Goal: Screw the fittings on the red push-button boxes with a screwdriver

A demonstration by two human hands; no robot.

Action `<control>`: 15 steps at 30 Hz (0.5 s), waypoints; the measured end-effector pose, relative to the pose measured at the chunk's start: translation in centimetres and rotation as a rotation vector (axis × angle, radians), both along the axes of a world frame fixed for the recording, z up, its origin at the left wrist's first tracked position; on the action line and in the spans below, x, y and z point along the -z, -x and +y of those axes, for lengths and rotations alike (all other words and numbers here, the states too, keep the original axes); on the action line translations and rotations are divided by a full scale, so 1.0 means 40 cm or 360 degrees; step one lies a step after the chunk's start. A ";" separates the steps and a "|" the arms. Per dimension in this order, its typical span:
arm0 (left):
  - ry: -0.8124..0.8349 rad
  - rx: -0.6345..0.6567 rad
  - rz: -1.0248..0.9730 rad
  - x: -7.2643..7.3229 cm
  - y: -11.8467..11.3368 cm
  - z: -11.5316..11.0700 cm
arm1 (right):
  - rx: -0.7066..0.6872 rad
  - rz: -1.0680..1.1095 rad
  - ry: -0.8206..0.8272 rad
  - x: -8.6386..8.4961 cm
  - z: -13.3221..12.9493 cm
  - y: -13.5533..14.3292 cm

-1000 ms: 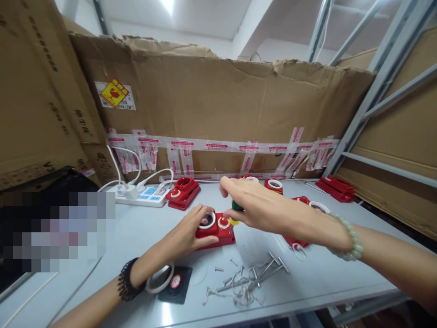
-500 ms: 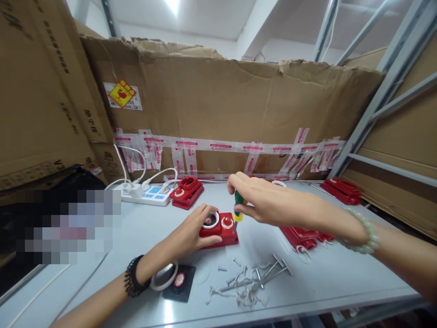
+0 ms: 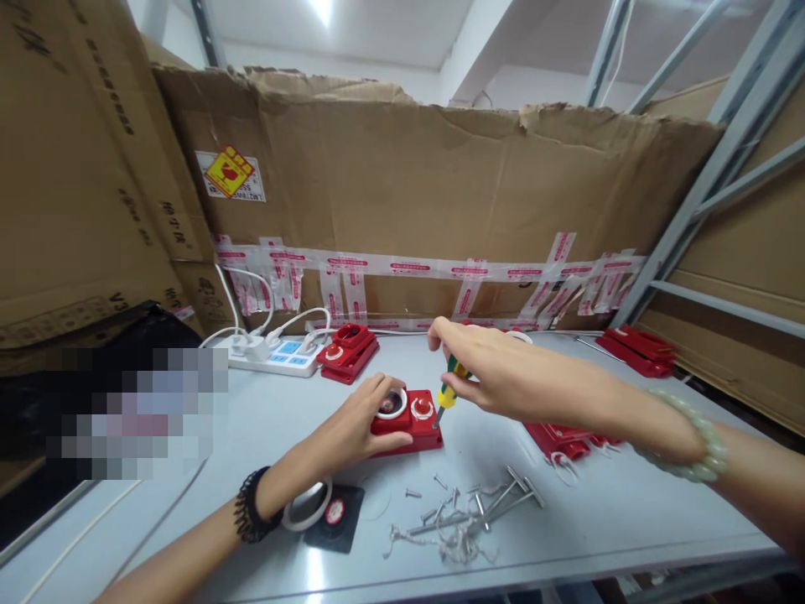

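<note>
A red housing point(image 3: 412, 440) with a white ring and a round red knob lies flat on the grey table point(image 3: 264, 436). Around its left end my left hand point(image 3: 361, 415) is closed, thumb along the front side and fingers over the top. My right hand point(image 3: 490, 365) grips a green and yellow screwdriver point(image 3: 448, 394) from above. The tool leans to the right, its tip at the housing's right end, near a corner. Just in front lie loose screws point(image 3: 413, 493) and metal T-shaped rods point(image 3: 503, 503) with white string.
Behind on the left are a white power strip point(image 3: 295, 359) and another red housing point(image 3: 349, 352). More red parts point(image 3: 559, 438) sit right, others point(image 3: 638, 351) far right. A black plate point(image 3: 340, 528) and white ring point(image 3: 293, 520) lie front left. Cardboard point(image 3: 440, 193) stands behind.
The screwdriver leans further right, its handle moved right with my right hand. My left hand keeps its hold on the housing. The whole view has shifted slightly.
</note>
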State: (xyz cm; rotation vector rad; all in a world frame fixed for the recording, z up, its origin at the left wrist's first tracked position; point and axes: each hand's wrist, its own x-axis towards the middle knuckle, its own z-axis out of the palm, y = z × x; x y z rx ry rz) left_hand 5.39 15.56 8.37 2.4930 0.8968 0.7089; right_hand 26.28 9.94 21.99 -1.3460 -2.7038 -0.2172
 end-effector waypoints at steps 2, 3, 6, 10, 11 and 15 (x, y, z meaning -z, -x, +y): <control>0.0003 -0.0008 0.0002 0.002 0.000 0.000 | 0.0051 -0.0041 -0.0051 0.002 -0.004 0.004; 0.0008 -0.0012 0.0004 0.002 0.000 0.000 | 0.0117 -0.0087 -0.0127 0.006 -0.004 0.009; 0.0025 -0.0011 0.0000 0.000 0.000 -0.001 | 0.0392 -0.0238 -0.0356 0.018 0.004 0.023; 0.0026 -0.0019 0.0003 -0.005 0.000 -0.003 | 0.0409 -0.0130 -0.0281 0.015 0.019 0.019; 0.0021 -0.0022 0.0007 -0.005 0.001 -0.003 | 0.0330 -0.0034 -0.0197 0.010 0.020 0.013; -0.0008 -0.0021 0.0011 0.000 0.002 0.002 | 0.0080 0.0245 0.0144 -0.002 0.012 -0.006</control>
